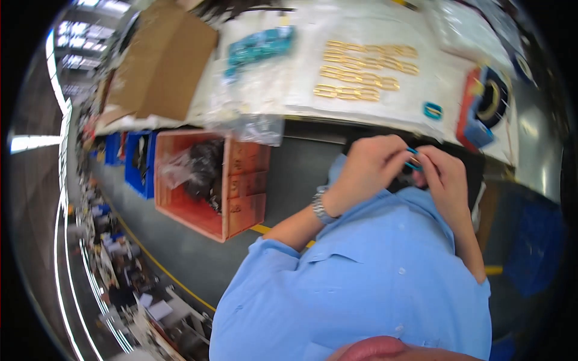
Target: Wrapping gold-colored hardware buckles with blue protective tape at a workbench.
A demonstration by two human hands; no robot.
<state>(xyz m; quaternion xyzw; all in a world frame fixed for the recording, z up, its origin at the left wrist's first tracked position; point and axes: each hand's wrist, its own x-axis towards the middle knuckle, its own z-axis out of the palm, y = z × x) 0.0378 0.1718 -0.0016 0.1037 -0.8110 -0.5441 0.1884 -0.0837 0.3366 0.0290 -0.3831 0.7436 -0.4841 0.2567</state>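
Observation:
In front of my waist, just off the table's near edge, my left hand (368,171) and my right hand (447,180) pinch a small teal, ring-shaped buckle (413,153) between them. A bit of gold or brown shows inside it, and fingers cover much of the rest. Another teal buckle with a gold-coloured middle (432,110) lies on the white-covered table (301,72) beyond my right hand. Several gold, oval, frame-like metal pieces (358,75) are laid out in rows farther back. Left of them sits a clear bag of teal pieces (262,48).
A roll of dark tape on a red and blue holder (472,114) stands at the table's right. To the left are a cardboard box (159,63), an orange crate (244,186) holding bagged dark items, and blue bins (139,165). Clear plastic (259,129) hangs over the table edge.

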